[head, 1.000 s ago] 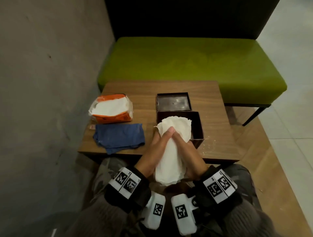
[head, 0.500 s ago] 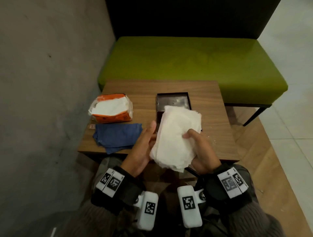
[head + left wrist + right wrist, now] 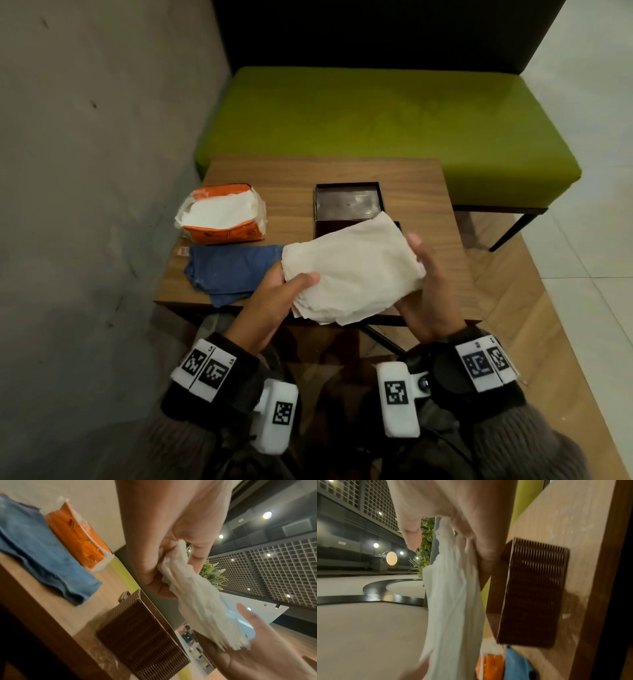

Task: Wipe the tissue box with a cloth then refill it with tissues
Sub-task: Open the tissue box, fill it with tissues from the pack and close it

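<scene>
A stack of white tissues lies flat and crosswise in the air, above the near edge of the table. My left hand pinches its left end, thumb on top. My right hand grips its right end. In the left wrist view the tissues run from my left fingers down to the right palm. The brown ribbed tissue box stands on the table below and is mostly hidden by the stack in the head view. Its lid lies upturned behind it.
An opened orange tissue pack and a crumpled blue cloth lie on the left of the wooden table. A green bench stands behind the table and a grey wall runs along the left.
The tissue stack has risen out of the box and turned from lengthwise to crosswise. My hands have moved apart to its two ends.
</scene>
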`<state>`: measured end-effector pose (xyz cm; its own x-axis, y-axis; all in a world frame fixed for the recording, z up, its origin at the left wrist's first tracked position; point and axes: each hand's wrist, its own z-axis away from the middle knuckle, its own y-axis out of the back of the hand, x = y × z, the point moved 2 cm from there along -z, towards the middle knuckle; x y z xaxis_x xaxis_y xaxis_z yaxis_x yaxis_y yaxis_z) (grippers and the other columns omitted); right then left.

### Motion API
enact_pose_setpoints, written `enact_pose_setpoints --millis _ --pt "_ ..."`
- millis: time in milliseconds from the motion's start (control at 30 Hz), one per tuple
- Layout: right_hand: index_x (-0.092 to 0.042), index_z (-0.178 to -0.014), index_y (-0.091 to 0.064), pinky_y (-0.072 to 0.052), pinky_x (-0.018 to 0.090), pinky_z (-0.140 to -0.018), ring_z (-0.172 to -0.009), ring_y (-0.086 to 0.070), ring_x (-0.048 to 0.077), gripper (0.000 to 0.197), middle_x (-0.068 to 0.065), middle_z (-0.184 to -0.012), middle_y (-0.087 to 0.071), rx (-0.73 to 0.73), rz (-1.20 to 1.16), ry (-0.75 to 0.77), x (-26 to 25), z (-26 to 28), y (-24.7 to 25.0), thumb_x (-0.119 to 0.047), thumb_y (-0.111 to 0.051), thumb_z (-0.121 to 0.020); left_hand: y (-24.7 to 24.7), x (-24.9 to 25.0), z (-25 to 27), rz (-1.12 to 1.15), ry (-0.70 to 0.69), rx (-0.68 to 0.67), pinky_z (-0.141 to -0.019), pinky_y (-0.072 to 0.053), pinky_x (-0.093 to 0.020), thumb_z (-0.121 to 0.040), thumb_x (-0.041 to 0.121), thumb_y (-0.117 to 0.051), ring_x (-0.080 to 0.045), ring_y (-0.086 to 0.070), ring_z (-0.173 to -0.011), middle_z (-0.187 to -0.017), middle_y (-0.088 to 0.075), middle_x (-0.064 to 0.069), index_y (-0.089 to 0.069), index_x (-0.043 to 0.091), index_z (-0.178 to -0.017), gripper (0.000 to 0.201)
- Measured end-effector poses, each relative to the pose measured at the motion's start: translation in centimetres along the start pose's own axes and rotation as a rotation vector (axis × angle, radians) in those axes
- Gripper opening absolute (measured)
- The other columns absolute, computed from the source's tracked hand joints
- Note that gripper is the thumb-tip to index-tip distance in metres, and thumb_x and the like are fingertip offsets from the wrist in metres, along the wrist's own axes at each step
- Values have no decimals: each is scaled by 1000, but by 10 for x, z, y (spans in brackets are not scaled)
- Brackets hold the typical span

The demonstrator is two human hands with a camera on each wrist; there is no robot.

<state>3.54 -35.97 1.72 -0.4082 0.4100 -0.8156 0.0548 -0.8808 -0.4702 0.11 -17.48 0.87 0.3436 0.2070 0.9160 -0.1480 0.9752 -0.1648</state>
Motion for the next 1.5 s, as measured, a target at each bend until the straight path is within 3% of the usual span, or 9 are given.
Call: enact_pose_setpoints --millis 233,333,633,733,833,933,1133,1300,1500 --pt "-19 -126 -52 -51 46 -87 -114 -58 28 53 7 -127 -59 65 202 -20 4 -9 3 -25 -53 -73 -4 1 -12 -14 74 54 -98 -46 -42 -91 8 -47 -24 -58 -111 -120 -62 -7 -52 15 -123 33" --pt "-21 -111 -57 -51 46 -84 -105 -58 25 30 7 -117 -61 134 407 25 -10 -19 9 -12 -50 -84 -5 9 -22 17 116 37 -96 -47 -44 -91 6 -40 -28 -58 -111 -120 -61 -11 -50 11 -124 34" --pt "-10 -110 -55 -39 6 -52 -70 -52 4 27 -12 -80 -52 271 1118 373 -47 -49 20 -5 -62 -85 -20 31 -71 -670 -436 235 -70 -38 -14 -87 10 -61 -13 -55 -90 -98 -58 3 -58 4 -115 28" --pt "-11 -113 -54 -37 11 -54 -73 -53 11 31 -9 -79 -50 254 1289 385 -40 -50 24 -6 -62 -83 -17 20 -77 -882 -452 264 -67 -35 -21 -87 17 -62 -20 -53 -84 -86 -56 1 -60 5 -108 24" --pt "-15 -122 -49 -40 32 -76 -92 -56 23 41 -2 -88 -57 220 1500 346 -34 -47 24 -15 -61 -83 -15 12 -82 -1136 -409 189 -87 -41 -41 -88 25 -58 -30 -50 -102 -97 -61 -8 -57 11 -114 30" --pt "-21 -134 -38 -34 40 -91 -108 -51 26 51 2 -101 -64 176 1773 304 -33 -46 20 -22 -57 -86 -18 10 -87 -1343 -348 70 -95 -30 -43 -87 31 -57 -25 -45 -115 -113 -60 -4 -49 21 -126 40" --pt "-20 -139 -31 -37 40 -90 -117 -46 28 59 7 -129 -50 122 2141 186 -31 -50 10 -35 -56 -88 -30 16 -93 -1716 -299 -79 -96 -33 -42 -87 39 -58 -25 -45 -117 -121 -55 -5 -51 18 -123 43" --pt "-12 -126 -51 -43 38 -84 -109 -51 29 41 11 -122 -52 55 1879 317 -23 -52 4 -32 -55 -90 -32 18 -78 -1645 -545 42 -88 -29 -37 -92 35 -48 -21 -42 -113 -115 -56 0 -59 20 -112 28" --pt "-8 -124 -52 -42 38 -87 -114 -52 34 42 18 -127 -51 -232 1923 -151 12 -80 2 -35 -30 -100 -39 -8 -92 -1839 -226 -248 -104 -17 -53 -97 38 -25 -21 -32 -132 -113 -66 3 -70 19 -97 49"
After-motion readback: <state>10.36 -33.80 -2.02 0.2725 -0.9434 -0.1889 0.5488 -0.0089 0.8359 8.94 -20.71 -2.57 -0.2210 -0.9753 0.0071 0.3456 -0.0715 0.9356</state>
